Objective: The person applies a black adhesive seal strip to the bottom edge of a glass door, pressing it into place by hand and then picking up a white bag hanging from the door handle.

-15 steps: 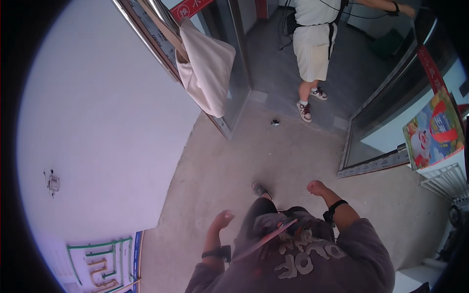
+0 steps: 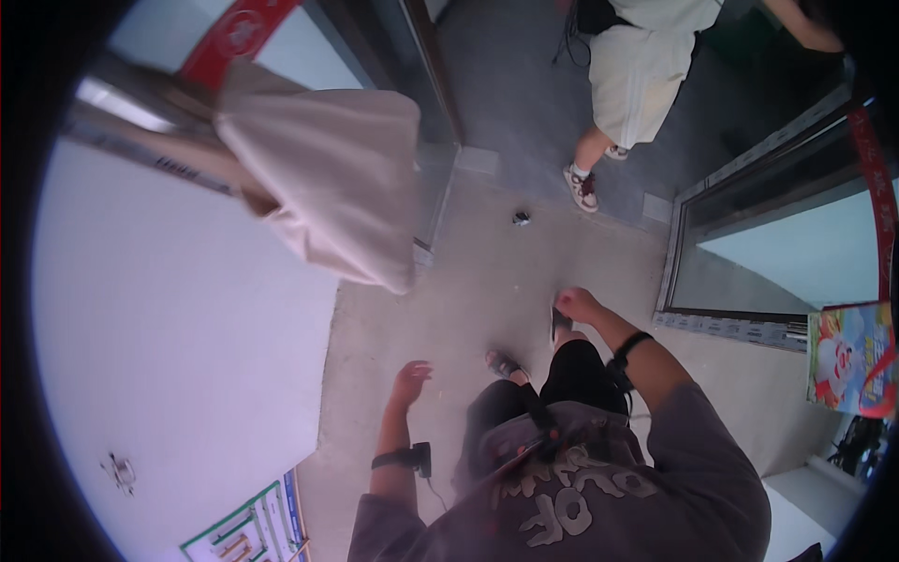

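My left hand (image 2: 412,382) hangs in front of my body at the left, above the concrete floor (image 2: 440,309). Its fingers are loosely bent and slightly apart, with nothing in them. My right hand (image 2: 577,306) is held forward over my right foot, the fingers curled into a loose fist. No object shows in it. Neither hand touches anything; each forearm wears a black strap with a small device. Ahead at the left, a cream cloth bag (image 2: 323,178) hangs on the handle of a glass door, beyond the reach of my left hand.
Another person in pale shorts (image 2: 639,84) stands in the doorway, one arm toward the right glass door (image 2: 777,253). A small dark object (image 2: 522,218) lies on the floor before the threshold. At right is a colourful picture box (image 2: 847,361); a white wall (image 2: 187,309) runs along the left.
I have stepped forward; my right foot now shows ahead. The cloth bag and door look nearer. My right hand has swung forward, and my left hand has risen slightly.
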`<state>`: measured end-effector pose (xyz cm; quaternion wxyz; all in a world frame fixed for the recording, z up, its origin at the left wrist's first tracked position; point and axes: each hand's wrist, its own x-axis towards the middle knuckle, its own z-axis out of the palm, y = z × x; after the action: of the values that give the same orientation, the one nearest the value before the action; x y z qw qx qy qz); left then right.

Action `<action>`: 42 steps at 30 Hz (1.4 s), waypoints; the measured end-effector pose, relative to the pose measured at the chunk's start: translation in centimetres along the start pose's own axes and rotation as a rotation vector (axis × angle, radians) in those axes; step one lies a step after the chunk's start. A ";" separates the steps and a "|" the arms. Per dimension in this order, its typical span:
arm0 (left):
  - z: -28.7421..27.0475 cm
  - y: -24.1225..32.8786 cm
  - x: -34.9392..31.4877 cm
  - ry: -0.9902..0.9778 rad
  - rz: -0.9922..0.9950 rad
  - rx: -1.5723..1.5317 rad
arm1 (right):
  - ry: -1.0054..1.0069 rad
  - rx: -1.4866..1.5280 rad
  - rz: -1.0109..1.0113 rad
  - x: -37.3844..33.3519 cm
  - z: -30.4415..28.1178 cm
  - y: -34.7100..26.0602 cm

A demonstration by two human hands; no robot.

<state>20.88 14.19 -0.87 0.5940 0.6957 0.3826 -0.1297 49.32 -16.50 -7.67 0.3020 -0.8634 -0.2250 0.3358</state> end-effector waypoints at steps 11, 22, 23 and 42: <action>-9.8 -5.1 18.4 0.505 0.013 -0.213 | -0.066 -0.043 -0.173 28.5 15.2 -5.7; -6.2 -3.8 39.1 1.470 0.588 -0.135 | -0.024 0.169 -0.032 45.2 35.8 4.6; -6.7 -4.5 39.8 1.480 0.700 -0.080 | -0.037 0.176 -0.049 46.6 37.5 4.6; -4.3 -2.4 41.7 1.541 0.807 0.037 | 0.155 0.615 -0.097 51.3 47.0 4.7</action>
<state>46.17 33.90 -27.96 0.1589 0.6817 0.4003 0.5915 51.07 27.88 -61.48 0.5807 -0.7429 -0.1300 0.3066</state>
